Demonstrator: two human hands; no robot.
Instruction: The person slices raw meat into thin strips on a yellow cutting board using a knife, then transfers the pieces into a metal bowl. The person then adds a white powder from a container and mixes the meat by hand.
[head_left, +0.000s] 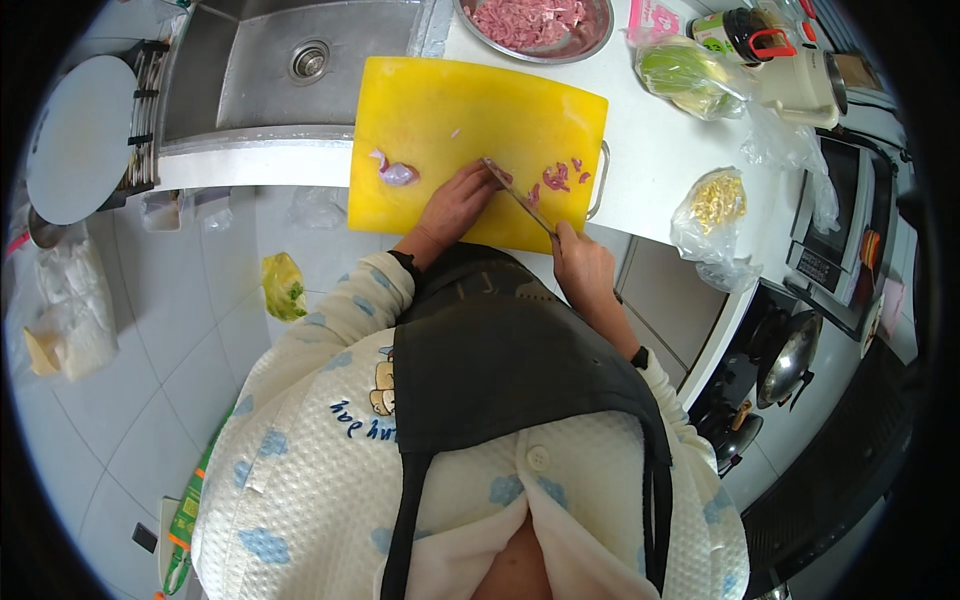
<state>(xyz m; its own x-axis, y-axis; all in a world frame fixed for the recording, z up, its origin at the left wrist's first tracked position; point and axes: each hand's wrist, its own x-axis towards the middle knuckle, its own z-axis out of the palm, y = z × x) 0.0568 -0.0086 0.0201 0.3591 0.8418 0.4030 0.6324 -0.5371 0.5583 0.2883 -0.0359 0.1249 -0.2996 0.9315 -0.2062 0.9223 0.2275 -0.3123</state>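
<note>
A yellow cutting board (420, 97) lies before me on the white counter. My right hand (585, 262) is closed around the handle of a kitchen knife (525, 204), whose blade slants up and left across the board. My left hand (459, 201) presses down with bent fingers beside the blade's tip, on a piece of raw meat (504, 175) that is mostly hidden. Right of the blade lie small cut pieces of meat (556, 177). A whitish-pink lump of meat (397, 174) rests at the board's left. Above the board stands a metal bowl (555, 54) of cut raw meat.
A steel sink (255, 82) adjoins the board at the upper left. Bagged green vegetables (679, 75) and a clear bag of yellowish food (718, 201) lie on the right of the counter. Pans (789, 360) stand on the stove, lower right. A metal handle (602, 180) juts from the board's right side.
</note>
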